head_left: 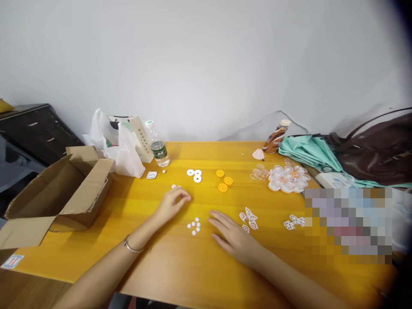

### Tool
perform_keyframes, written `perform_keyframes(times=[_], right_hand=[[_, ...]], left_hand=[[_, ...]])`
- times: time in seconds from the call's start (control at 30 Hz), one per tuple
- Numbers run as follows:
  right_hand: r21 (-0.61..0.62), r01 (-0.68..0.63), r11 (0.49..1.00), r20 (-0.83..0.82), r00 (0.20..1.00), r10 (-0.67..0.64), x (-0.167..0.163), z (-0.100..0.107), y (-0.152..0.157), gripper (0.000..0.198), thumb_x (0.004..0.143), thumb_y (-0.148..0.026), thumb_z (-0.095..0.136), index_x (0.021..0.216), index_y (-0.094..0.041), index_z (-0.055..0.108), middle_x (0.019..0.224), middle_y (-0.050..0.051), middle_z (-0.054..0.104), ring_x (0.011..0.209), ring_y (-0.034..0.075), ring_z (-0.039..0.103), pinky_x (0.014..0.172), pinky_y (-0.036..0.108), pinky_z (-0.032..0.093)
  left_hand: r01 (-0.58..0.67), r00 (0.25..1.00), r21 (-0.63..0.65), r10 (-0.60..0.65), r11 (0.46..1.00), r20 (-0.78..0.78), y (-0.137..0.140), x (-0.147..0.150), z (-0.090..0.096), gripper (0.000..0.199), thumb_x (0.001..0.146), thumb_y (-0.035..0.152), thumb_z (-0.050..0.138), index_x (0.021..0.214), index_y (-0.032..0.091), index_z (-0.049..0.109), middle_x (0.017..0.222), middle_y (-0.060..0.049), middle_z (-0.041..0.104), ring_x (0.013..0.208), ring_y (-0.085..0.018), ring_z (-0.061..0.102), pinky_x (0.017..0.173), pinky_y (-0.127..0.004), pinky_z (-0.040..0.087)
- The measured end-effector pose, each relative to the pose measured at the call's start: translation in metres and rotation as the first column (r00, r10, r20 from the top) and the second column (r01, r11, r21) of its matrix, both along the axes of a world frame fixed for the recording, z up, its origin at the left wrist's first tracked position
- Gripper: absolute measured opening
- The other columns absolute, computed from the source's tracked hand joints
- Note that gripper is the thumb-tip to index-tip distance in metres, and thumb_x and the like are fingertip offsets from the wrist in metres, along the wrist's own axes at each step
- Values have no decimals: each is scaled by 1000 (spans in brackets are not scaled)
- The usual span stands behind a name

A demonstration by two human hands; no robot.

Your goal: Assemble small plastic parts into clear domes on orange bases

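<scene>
My left hand (171, 204) is above the table with its fingers bent and the tips pinched together; whatever they hold, if anything, is too small to make out. Just behind it, small white pieces (174, 186) are partly hidden by the hand. My right hand (232, 237) lies low over the tabletop, palm down with fingers stretched out and nothing in them. Between the hands is a group of several small white discs (193, 224). White openwork pieces (252, 224) lie to the right of my right hand. Farther back are white ring discs (197, 179) and orange discs (223, 187).
An open cardboard box (82, 214) stands at the left, near a white plastic bag (127, 152) and a water bottle (160, 153). At the right are clear round cases (287, 182), a brown drink bottle (273, 140), a folded green umbrella (309, 150) and a dark bag (376, 150).
</scene>
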State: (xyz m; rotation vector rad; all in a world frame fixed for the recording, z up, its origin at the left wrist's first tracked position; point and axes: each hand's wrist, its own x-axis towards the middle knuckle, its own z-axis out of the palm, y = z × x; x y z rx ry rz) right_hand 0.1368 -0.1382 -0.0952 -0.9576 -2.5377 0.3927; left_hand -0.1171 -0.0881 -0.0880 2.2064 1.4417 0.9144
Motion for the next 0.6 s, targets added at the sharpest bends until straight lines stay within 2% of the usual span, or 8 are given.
perform_keyframes(times=[0.13, 0.27, 0.37, 0.47, 0.53, 0.6], right_hand=[[56, 90, 994, -110, 990, -83, 7, 2, 10, 26, 84, -20, 46, 109, -19, 56, 118, 10, 58, 111, 21, 53, 95, 39, 45], [92, 147, 985, -203, 971, -126, 19, 5, 22, 23, 84, -17, 45, 104, -20, 57, 109, 10, 62, 103, 21, 57, 89, 40, 48], [95, 139, 986, -236, 965, -113, 24, 6, 26, 23, 84, -16, 45, 103, -21, 57, 106, 9, 63, 99, 20, 59, 86, 39, 50], [104, 114, 988, -244, 966, -85, 24, 5, 26, 22, 83, -15, 47, 101, -21, 57, 104, 8, 64, 98, 20, 59, 87, 39, 49], [102, 96, 990, -233, 970, -70, 24, 4, 25, 21, 83, -15, 47, 101, -22, 57, 103, 8, 65, 98, 20, 60, 87, 39, 49], [94, 83, 992, -225, 973, -60, 23, 3, 25, 21, 83, -15, 47, 101, -22, 56, 103, 8, 65, 97, 19, 60, 87, 39, 49]], left_hand=[[266, 960, -60, -270, 962, -77, -10, 42, 5, 12, 83, 24, 52, 81, 18, 61, 80, -2, 61, 78, -13, 56, 74, -24, 42], [321, 939, -78, -328, 944, -107, -5, 63, -1, 12, 83, 26, 52, 78, 17, 60, 77, -2, 59, 73, -13, 55, 70, -23, 43], [318, 941, -83, -325, 944, -95, -2, 65, -6, 12, 82, 26, 53, 77, 16, 58, 74, -1, 58, 68, -11, 54, 64, -21, 43], [286, 953, -62, -291, 956, -85, 1, 60, -2, 15, 80, 32, 56, 82, 17, 57, 78, -1, 59, 71, -12, 55, 67, -22, 44], [184, 976, -6, -184, 983, -119, 9, 55, 5, 17, 80, 34, 56, 86, 18, 56, 84, -2, 61, 78, -13, 56, 74, -24, 44], [23, 979, 73, -8, 997, -202, 24, 49, 11, 17, 82, 33, 53, 91, 19, 55, 92, -3, 61, 88, -15, 55, 81, -26, 42]])
